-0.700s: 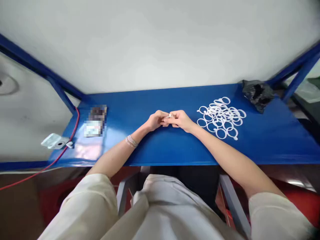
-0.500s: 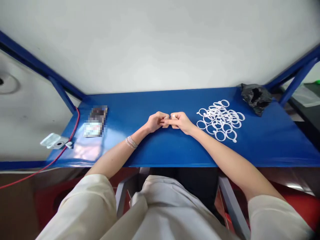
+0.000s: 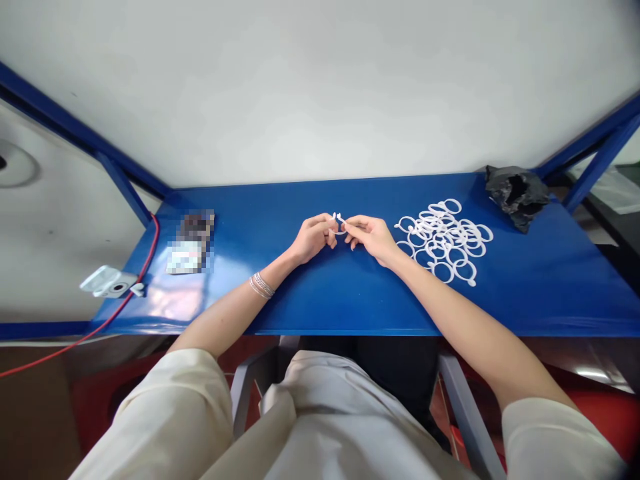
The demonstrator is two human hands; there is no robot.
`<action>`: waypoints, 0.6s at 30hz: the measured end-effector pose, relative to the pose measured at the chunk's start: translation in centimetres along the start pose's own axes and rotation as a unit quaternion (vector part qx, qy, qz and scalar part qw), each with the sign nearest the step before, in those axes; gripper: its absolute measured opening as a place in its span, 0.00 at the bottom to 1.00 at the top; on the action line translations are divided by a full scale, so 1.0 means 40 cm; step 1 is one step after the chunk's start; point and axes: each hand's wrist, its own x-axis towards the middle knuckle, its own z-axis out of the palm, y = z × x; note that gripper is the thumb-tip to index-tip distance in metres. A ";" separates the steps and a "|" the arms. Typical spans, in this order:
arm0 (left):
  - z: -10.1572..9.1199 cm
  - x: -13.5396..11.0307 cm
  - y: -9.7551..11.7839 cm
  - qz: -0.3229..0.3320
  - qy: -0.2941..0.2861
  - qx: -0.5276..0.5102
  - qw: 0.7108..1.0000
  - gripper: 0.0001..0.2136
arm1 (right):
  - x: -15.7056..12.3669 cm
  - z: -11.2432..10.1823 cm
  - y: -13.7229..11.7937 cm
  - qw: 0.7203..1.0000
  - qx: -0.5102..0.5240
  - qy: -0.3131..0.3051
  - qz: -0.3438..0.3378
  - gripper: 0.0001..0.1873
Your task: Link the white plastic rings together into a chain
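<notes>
The left hand point(image 3: 314, 239) is shown with fingertips pressed together, pinching a white plastic ring point(image 3: 339, 220), held just above the blue metal table point(image 3: 550, 293); it is pinched likewise by the right hand point(image 3: 373, 239), beside a heap of similar rings point(image 3: 443, 243).

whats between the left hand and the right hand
the head view shows a small white plastic ring there, held at the fingertips of the left hand and the right hand
</notes>
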 end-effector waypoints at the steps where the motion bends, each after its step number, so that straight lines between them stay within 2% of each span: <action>1: -0.001 0.001 -0.007 0.019 0.019 0.013 1.000 0.15 | -0.002 0.002 -0.002 1.000 -0.012 0.000 -0.005 0.27; 3: -0.004 0.003 -0.018 0.050 0.043 0.035 0.997 0.20 | -0.006 0.007 -0.004 0.999 -0.030 -0.002 -0.016 0.26; 5: -0.007 0.005 -0.027 0.066 0.039 0.053 0.996 0.23 | -0.009 0.011 -0.003 0.999 -0.046 -0.001 -0.027 0.26; 9: -0.010 0.005 -0.030 0.073 0.013 0.074 0.995 0.20 | -0.007 0.010 0.008 0.996 -0.078 0.010 -0.043 0.26; 13: -0.004 0.001 -0.022 0.064 0.021 0.074 0.995 0.20 | -0.007 0.007 0.015 0.992 -0.115 0.008 -0.049 0.28; 16: 0.002 -0.002 -0.016 0.068 0.027 0.079 0.994 0.19 | -0.017 0.014 0.009 0.980 -0.184 0.028 -0.076 0.30; 18: 0.004 -0.003 -0.015 0.064 0.030 0.080 0.994 0.19 | -0.025 0.021 0.001 0.961 -0.253 0.047 -0.104 0.30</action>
